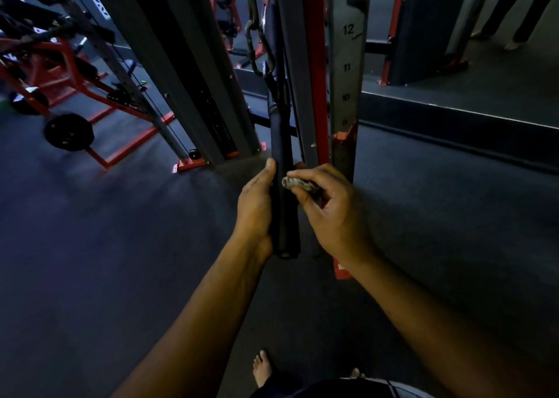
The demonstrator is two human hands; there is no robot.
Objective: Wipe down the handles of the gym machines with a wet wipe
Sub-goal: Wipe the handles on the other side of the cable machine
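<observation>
The black handle [282,186] hangs upright from a carabiner [257,50] before the red-and-grey machine upright [344,80]. The left hand [257,207] grips the handle's lower part, fingers wrapped round it. The right hand [329,207] pinches a crumpled wet wipe [298,183] (greyish, balled) against the handle's right side. Below the handle, a bare foot [262,367] stands on the dark floor [90,246].

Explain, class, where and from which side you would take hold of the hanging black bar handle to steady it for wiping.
Grip the bar handle low on its padded shaft, from the left, as the left hand does. It hangs upright from the carabiner, so its bottom probably swings most. This leaves the right side free for the wipe in the right hand.
</observation>
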